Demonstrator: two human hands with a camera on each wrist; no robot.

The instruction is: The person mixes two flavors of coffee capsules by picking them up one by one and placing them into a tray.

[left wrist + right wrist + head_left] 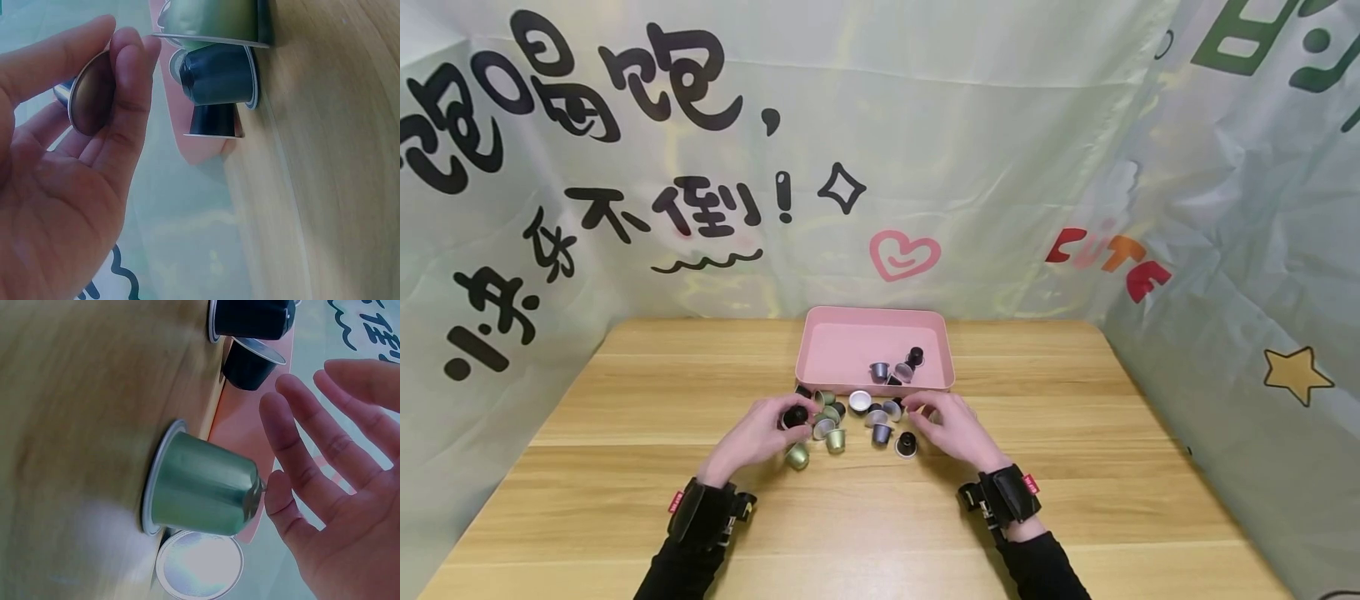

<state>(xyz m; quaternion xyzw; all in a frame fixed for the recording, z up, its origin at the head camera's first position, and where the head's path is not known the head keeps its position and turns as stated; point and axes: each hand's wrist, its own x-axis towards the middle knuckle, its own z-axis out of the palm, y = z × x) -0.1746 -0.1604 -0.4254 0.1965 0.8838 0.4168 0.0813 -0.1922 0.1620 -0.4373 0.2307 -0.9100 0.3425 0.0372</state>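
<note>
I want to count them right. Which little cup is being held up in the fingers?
The dark one pinched in the left hand. All the other cups lie loose on the table or in the pink tray.

Pale wood-grain counter [1075, 467], pink tray [842, 342], capsules in black [906, 444], olive green [836, 440] and silver-grey [880, 371], pale green backdrop [1000, 125] with black lettering, pink heart [904, 254], yellow star [1296, 375], black sleeves [1045, 571].

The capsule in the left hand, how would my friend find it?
Start at the pink tray on the wooden table, then drop to the pile of coffee capsules in front of it. At the pile's left edge, the left hand pinches a black capsule, the only one held in fingers.
</note>
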